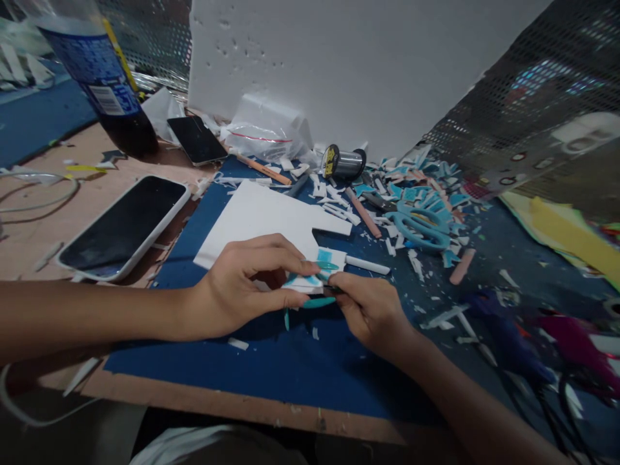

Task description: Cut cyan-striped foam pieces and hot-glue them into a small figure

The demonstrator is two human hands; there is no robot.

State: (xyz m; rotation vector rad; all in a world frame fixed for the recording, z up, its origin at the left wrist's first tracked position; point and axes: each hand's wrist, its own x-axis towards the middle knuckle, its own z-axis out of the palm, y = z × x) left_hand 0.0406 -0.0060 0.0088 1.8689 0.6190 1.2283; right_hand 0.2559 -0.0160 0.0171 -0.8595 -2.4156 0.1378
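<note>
A piece (301, 283) is pinched between thumb and fingers of the left hand (254, 278), above the blue mat (232, 368); a thin dark tool (331, 289) — mostly hidden — is clasped by the right hand (372, 307) at the piece's right end; some cutting appears done, as offcuts (411, 192) are heaped beyond; a notched sheet (256, 216) is left largely whole, and the piece seems unfinished

The right hand (371, 303) hides most of the slim dark thing (331, 288) it pinches, so I can't name it. The left hand (247, 278) covers part of the white-and-blue piece (304, 283). Upper left, the bottle (92, 71) loses its top to the frame's edge; lower right, a magenta tool (576, 341) blurs.
</note>
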